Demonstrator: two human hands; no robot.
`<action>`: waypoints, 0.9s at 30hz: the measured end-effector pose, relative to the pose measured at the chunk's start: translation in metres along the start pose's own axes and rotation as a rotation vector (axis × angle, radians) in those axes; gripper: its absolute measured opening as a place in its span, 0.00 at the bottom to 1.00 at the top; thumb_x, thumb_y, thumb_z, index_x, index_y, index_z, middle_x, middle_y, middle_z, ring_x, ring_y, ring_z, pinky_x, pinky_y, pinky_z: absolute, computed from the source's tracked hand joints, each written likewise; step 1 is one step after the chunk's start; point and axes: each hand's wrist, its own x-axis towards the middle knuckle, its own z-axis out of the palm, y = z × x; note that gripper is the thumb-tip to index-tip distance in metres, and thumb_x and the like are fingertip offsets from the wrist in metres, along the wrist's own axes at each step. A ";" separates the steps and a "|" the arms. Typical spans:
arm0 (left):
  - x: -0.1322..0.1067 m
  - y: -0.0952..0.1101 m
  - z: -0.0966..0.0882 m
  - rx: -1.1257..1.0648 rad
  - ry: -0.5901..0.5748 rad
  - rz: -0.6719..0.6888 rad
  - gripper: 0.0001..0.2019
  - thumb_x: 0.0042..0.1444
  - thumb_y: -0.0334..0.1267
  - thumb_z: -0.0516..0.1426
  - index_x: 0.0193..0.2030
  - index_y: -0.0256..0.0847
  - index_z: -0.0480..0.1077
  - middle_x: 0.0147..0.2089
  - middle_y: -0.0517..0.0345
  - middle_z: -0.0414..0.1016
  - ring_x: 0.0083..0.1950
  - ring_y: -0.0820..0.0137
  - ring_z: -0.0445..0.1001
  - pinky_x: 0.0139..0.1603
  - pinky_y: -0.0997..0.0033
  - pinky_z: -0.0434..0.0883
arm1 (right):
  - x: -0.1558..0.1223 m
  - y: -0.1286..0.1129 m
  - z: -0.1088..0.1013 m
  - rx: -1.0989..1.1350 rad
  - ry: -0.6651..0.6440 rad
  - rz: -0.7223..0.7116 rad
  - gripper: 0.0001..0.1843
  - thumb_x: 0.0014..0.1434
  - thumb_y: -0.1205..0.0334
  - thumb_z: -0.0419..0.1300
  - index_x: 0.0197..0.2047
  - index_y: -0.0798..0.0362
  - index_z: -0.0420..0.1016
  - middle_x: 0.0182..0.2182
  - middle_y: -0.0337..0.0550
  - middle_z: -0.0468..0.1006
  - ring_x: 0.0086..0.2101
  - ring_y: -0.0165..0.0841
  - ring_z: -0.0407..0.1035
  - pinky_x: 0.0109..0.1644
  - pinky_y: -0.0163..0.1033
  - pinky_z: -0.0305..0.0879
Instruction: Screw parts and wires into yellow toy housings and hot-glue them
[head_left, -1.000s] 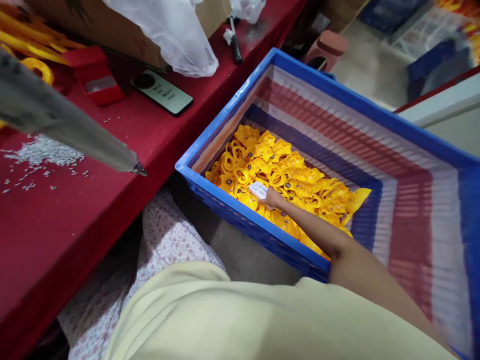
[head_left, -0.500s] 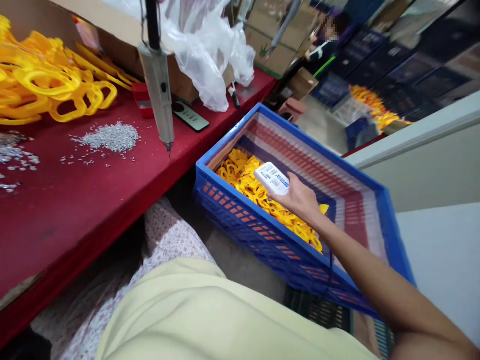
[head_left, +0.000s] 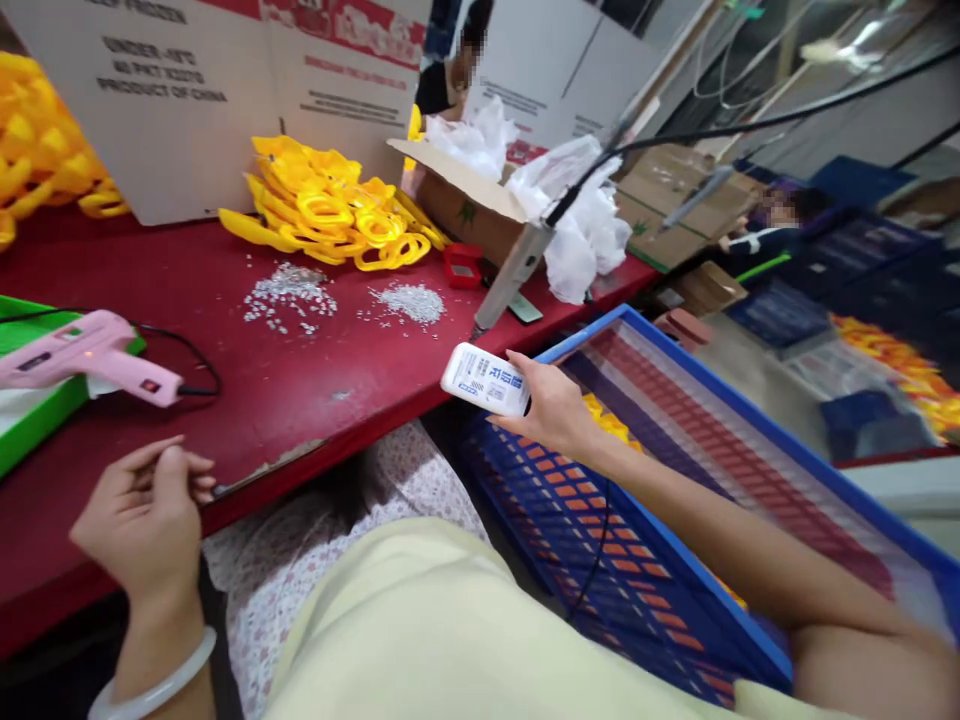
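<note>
My right hand [head_left: 559, 405] grips a flat white rounded container [head_left: 487, 380] with blue print and a barcode-like label. It is held over the gap between the red table and the blue crate [head_left: 555, 500], just below the tip of a hanging electric screwdriver [head_left: 517, 270]. Over the table's front edge is my left hand [head_left: 150, 510], its fingers curled and thumb against them. Whether something small is pinched there cannot be made out. A white bangle [head_left: 161, 690] circles that wrist. Yellow plastic parts [head_left: 611, 420] lie inside the crate, partly hidden by my right arm.
A pink glue gun [head_left: 97, 360] rests across a green tray [head_left: 37, 430] at left. Small metal screws [head_left: 412, 303] and other metal bits [head_left: 289, 298] lie in heaps before stacked yellow pieces [head_left: 330, 210]. An open carton [head_left: 469, 200] with plastic bags stands behind; two people sit farther back.
My right hand has lifted the white container out from over the crate's yellow parts toward the table. My left hand has come into view. The camera has turned left.
</note>
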 end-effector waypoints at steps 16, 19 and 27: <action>-0.007 0.006 0.000 -0.016 0.000 -0.043 0.08 0.56 0.38 0.60 0.40 0.36 0.73 0.26 0.62 0.74 0.21 0.77 0.70 0.20 0.78 0.68 | 0.140 -0.044 0.083 0.261 -0.369 -0.580 0.50 0.46 0.46 0.69 0.65 0.59 0.56 0.54 0.59 0.72 0.53 0.48 0.68 0.56 0.54 0.63; -0.007 0.007 0.001 -0.001 0.005 -0.051 0.08 0.55 0.39 0.60 0.39 0.37 0.73 0.26 0.62 0.74 0.21 0.77 0.70 0.19 0.78 0.68 | 0.147 -0.047 0.088 0.272 -0.388 -0.571 0.50 0.45 0.45 0.69 0.65 0.59 0.57 0.54 0.59 0.72 0.53 0.49 0.67 0.56 0.54 0.63; 0.004 0.012 -0.028 0.248 -0.064 -0.116 0.12 0.56 0.44 0.60 0.42 0.40 0.76 0.30 0.59 0.75 0.25 0.75 0.71 0.24 0.78 0.70 | 0.147 -0.049 0.094 0.307 -0.365 -0.513 0.48 0.48 0.46 0.68 0.65 0.60 0.57 0.54 0.59 0.72 0.51 0.48 0.66 0.55 0.54 0.63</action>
